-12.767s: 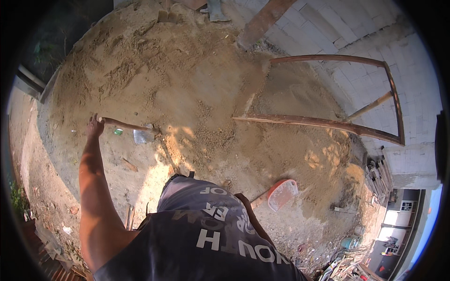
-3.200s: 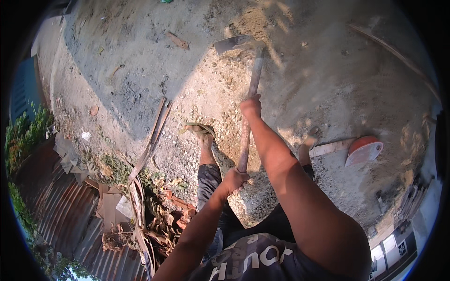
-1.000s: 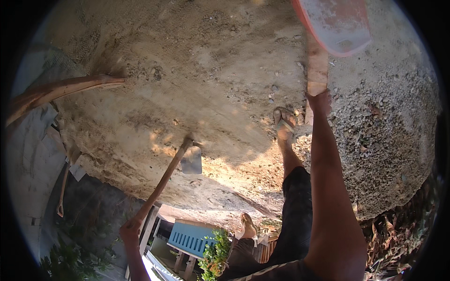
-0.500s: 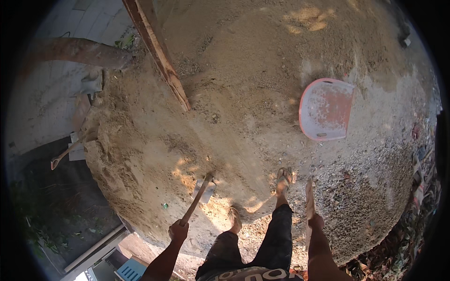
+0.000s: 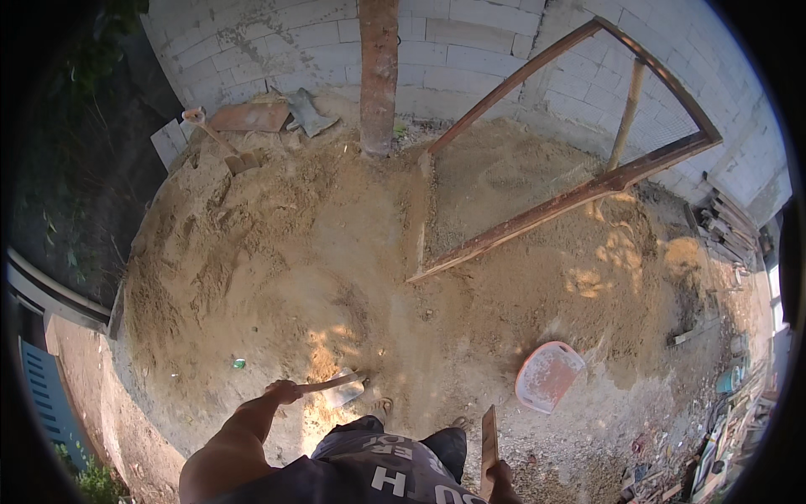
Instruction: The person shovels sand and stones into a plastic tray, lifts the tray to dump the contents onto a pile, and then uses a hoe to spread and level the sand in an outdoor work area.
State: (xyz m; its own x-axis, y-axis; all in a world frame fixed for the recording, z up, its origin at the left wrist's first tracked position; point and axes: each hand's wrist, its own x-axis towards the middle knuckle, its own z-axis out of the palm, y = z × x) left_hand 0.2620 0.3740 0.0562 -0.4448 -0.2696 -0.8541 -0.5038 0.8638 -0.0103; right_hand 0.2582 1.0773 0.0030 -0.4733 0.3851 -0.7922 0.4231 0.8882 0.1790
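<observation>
My left hand (image 5: 284, 391) is closed around the wooden handle of a hoe (image 5: 339, 392), whose flat metal blade hangs just above or rests on the sandy ground; contact is unclear. On the other side, my right hand (image 5: 500, 475) grips a flat wooden board (image 5: 489, 445), held roughly upright beside my right leg. A pinkish-red, whitish-smeared plastic scoop pan (image 5: 551, 378) lies on the ground ahead of the board. Sand (image 5: 277, 286) spreads in front of my feet, with gravel near the right hand.
A wood-framed mesh screen (image 5: 537, 227) leans on a pole (image 5: 625, 118) by the block wall (image 5: 470, 38). A post (image 5: 378, 76) rises from the sand. At far left a shovel (image 5: 220, 143) stands in the pile. Planks and debris (image 5: 722, 454) line the right side.
The view has tilted up and turned, bringing the wall and whole screen into sight. Both hands keep their holds on the hoe and the board.
</observation>
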